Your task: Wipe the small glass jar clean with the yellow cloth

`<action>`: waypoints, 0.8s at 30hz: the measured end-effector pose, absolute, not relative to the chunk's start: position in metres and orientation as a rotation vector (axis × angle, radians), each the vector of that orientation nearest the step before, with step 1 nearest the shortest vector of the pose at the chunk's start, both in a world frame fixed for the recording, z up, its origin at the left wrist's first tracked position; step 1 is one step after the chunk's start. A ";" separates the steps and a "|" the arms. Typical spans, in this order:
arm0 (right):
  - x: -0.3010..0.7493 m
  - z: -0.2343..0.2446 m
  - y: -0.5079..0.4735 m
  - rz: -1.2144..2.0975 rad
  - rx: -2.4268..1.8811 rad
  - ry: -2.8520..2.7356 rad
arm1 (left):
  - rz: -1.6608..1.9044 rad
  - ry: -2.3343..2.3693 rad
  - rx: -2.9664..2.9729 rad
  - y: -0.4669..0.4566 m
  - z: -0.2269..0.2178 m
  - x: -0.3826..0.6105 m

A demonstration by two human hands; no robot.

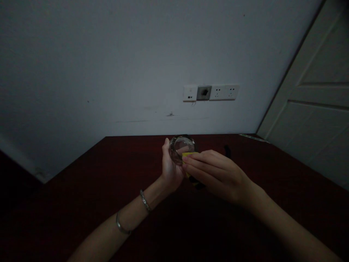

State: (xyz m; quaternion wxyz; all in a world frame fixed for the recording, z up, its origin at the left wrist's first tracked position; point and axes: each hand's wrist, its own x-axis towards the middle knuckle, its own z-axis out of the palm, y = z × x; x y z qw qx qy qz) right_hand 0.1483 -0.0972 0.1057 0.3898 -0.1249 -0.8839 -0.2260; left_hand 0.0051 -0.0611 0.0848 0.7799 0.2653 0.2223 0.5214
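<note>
In my left hand [171, 171] sits a small round clear glass dish [178, 145], thick at the rim and tilted towards me. The thumb rests on its left side, and the other fingers are mostly hidden behind it. My right hand [218, 171] pinches a yellow cloth [188, 154] with dark parts and presses it against the lower right edge of the glass. Most of the cloth is hidden under the right fingers, so its full shape cannot be made out.
Both hands are above a dark red table [131, 156] that meets a pale wall [136, 65]. Sockets [223, 92] are set in the wall. A small black object [227, 150] shows just beyond my right hand. On the right stands a panelled door [319, 94]. The light is dim.
</note>
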 end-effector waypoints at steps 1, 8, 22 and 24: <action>0.148 0.106 -0.098 -0.581 -0.310 -2.247 | 1.147 0.479 0.585 -0.061 0.086 0.006; 0.147 0.109 -0.101 -0.559 -0.313 -2.247 | 1.224 0.469 0.690 -0.060 0.089 0.010; 0.138 0.095 -0.101 -0.545 -0.501 -2.263 | 1.252 0.503 0.627 -0.049 0.086 0.009; 0.138 0.091 -0.096 -0.513 -0.501 -2.281 | 1.237 0.517 0.631 -0.045 0.083 0.008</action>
